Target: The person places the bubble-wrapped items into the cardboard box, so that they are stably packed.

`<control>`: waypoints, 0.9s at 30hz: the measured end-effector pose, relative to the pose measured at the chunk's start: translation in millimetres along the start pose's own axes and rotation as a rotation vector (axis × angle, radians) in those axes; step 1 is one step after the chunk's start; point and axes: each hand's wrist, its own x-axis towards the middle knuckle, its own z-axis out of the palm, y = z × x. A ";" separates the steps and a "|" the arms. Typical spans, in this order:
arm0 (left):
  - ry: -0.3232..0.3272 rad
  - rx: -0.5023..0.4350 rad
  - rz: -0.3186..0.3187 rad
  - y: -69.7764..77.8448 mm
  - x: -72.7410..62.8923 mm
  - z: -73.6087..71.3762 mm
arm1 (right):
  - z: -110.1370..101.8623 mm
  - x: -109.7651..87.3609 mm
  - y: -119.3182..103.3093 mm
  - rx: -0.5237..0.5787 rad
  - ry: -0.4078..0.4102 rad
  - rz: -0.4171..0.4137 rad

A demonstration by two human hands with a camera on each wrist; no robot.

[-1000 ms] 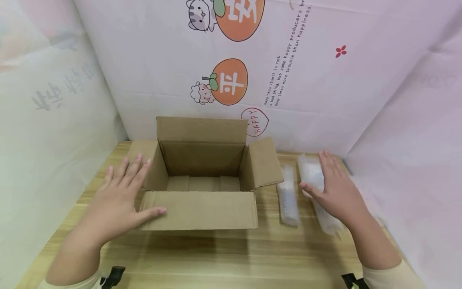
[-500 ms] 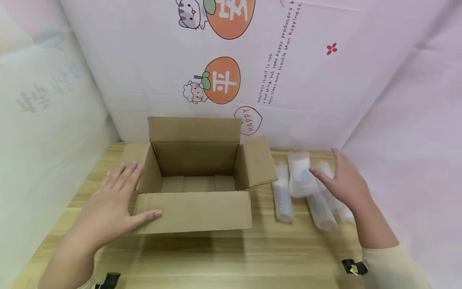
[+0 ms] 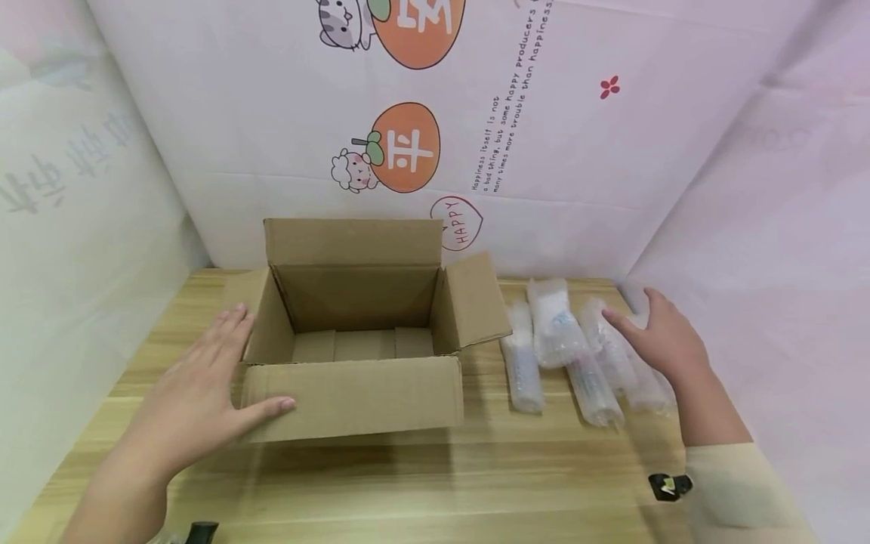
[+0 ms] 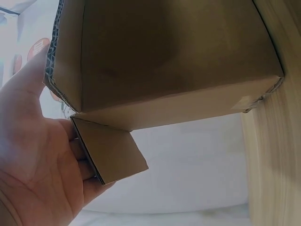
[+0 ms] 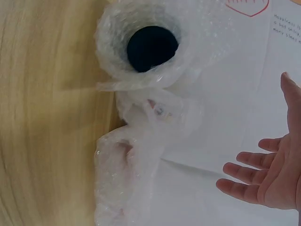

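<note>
My left hand (image 3: 197, 393) lies with its fingers stretched along the left flap of an opened cardboard box (image 3: 353, 393), thumb over the front flap. In the left wrist view that hand (image 4: 42, 150) is at the box corner beside a small flap (image 4: 113, 150). My right hand (image 3: 669, 332) hovers with spread fingers over the right end of several bubble-wrapped bundles (image 3: 522, 370), holding nothing. The right wrist view has the palm of this hand (image 5: 277, 174) apart from the wrap. One bundle (image 5: 113, 42) there shows a dark round end (image 5: 151, 49).
All of it stands on a wood-grain table (image 3: 381, 491). A white printed sheet (image 3: 544, 151) rises behind, and pale sheets close both sides, the right one (image 3: 782, 264) near my right hand. The box's right flap (image 3: 479, 298) sticks out toward the bundles.
My right hand has moved rightward off the nearer bundles, uncovering more of them. The left hand stays at the box's left flap. The head view has turned slightly right.
</note>
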 end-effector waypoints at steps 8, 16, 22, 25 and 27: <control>-0.012 -0.020 -0.016 1.1 0.1 -1.1 | 11.2 6.9 18.5 -0.043 -0.074 0.051; -0.030 -0.028 -0.024 1.6 -0.1 -0.3 | 15.7 6.8 38.5 -0.067 -0.125 0.105; -0.026 -0.031 -0.019 1.3 0.8 -0.2 | 15.0 6.8 60.0 -0.099 -0.115 0.151; -0.024 -0.031 -0.017 0.7 0.8 0.6 | 15.9 6.7 69.0 -0.106 -0.129 0.166; -0.021 -0.031 -0.015 0.4 0.6 1.1 | 17.1 6.6 73.9 -0.108 -0.144 0.171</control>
